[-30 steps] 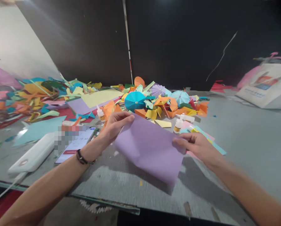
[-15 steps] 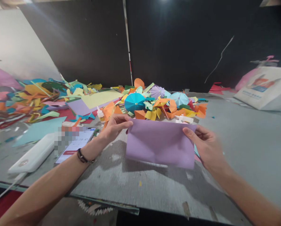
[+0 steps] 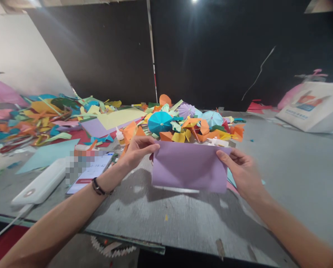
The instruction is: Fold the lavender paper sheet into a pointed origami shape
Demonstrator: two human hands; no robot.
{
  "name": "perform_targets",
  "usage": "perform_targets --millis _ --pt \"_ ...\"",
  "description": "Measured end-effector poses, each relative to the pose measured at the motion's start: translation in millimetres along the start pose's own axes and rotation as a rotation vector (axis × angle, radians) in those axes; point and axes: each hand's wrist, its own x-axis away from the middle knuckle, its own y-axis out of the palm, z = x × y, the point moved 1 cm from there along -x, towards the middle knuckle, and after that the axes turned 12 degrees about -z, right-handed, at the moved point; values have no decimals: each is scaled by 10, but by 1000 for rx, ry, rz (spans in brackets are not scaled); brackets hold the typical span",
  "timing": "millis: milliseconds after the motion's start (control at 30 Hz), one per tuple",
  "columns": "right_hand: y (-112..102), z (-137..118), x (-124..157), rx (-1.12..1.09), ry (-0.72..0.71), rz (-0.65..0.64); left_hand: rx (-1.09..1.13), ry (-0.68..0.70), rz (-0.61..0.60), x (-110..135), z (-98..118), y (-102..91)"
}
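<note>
Purple sheet (image 3: 190, 167) held up on the near side of the blue paper umbrella (image 3: 160, 124). Left hand (image 3: 140, 152) pinches its upper left corner, right hand (image 3: 241, 168) its upper right. Lower edge seems clear of the grey table (image 3: 188, 223), though contact is hard to judge.

a dark bracelet (image 3: 96, 186) circles the left wrist (image 3: 107, 181).

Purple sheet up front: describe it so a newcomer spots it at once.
Over the near part of the grey table, find the left hand and right hand. Between them is the purple sheet, pinched near its upper corners. Another purple paper lies farther back left, but only this one is held.
</note>
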Motion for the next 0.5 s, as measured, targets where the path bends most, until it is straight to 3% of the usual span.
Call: perform_targets --millis 100,267,500 --pt "-23 -18 -54 -65 13 126 -118 31 40 33 29 93" --pt "-133 52 -177 -34 19 80 -141 8 82 118 115 316" --pt "-234 55 -188 -234 -5 42 -99 51 125 256 258 508"
